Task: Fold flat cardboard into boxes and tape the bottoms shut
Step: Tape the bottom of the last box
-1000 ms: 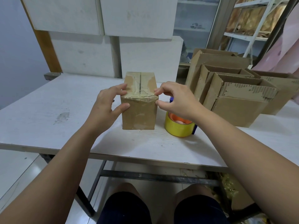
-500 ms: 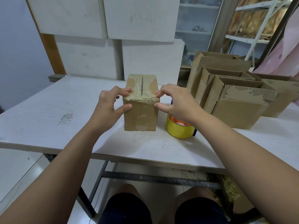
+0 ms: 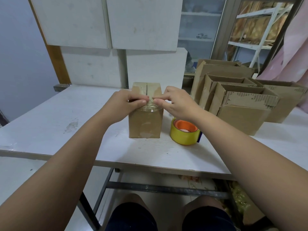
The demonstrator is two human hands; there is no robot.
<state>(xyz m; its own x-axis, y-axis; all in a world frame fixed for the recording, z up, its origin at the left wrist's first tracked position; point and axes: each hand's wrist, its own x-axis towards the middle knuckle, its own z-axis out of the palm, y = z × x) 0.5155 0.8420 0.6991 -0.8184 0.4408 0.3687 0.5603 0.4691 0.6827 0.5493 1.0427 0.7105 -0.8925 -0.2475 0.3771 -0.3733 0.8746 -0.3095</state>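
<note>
Table point(image 3: 50, 127) bears the box point(image 3: 145, 125), whose top-edge tape point(image 3: 150, 110) left hand point(image 3: 122, 105) and right hand point(image 3: 179, 104) pinch with curled fingers; firm outward smoothing would likely seal it.

Brown cardboard box point(image 3: 145, 124); yellow tape roll point(image 3: 184, 133) with orange core; white table point(image 3: 50, 127).

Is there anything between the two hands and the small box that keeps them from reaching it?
Nothing visible does. The left hand and the right hand both pinch the box at its top front edge. The tape roll stands on the table to the right of the box, not between.
</note>
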